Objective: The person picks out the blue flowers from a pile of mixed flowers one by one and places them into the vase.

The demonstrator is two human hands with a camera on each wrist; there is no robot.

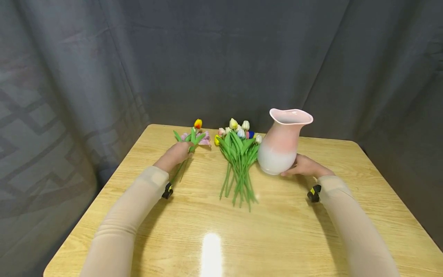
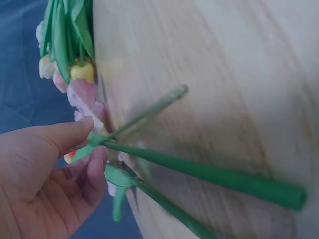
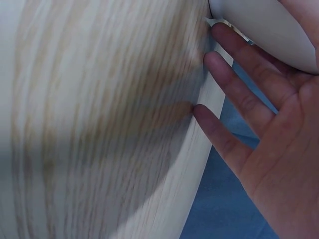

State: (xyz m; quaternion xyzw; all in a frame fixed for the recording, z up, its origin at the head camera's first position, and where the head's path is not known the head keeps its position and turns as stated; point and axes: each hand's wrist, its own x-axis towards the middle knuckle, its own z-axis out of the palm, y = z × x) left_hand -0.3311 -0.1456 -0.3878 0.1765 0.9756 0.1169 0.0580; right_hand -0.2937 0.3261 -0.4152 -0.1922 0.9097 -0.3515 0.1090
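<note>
Pale wood table (image 1: 277, 231), glossy, grey curtain (image 1: 221, 57) behind. Left hand (image 1: 175, 154) pinches a tulip stem (image 2: 199, 172) between thumb and fingers; in the left wrist view the grasp sits just below the leaves, stem running out over the table edge. That tulip's orange-yellow head (image 1: 198, 123) points away from the person, beside a few pink flowers (image 1: 204, 137) lying flat at the far left of the table. A second green stem (image 2: 164, 205) lies just under the held one. Right hand (image 1: 304, 166) rests against the lower side of the pink-and-white vase (image 1: 282, 142), fingers straight and spread, palm on the belly, not curled round it. Vase stands upright, right of centre. Bunch of tulips (image 1: 238, 157) lies on the table between the hands, heads far, stems near, just left of the vase.
</note>
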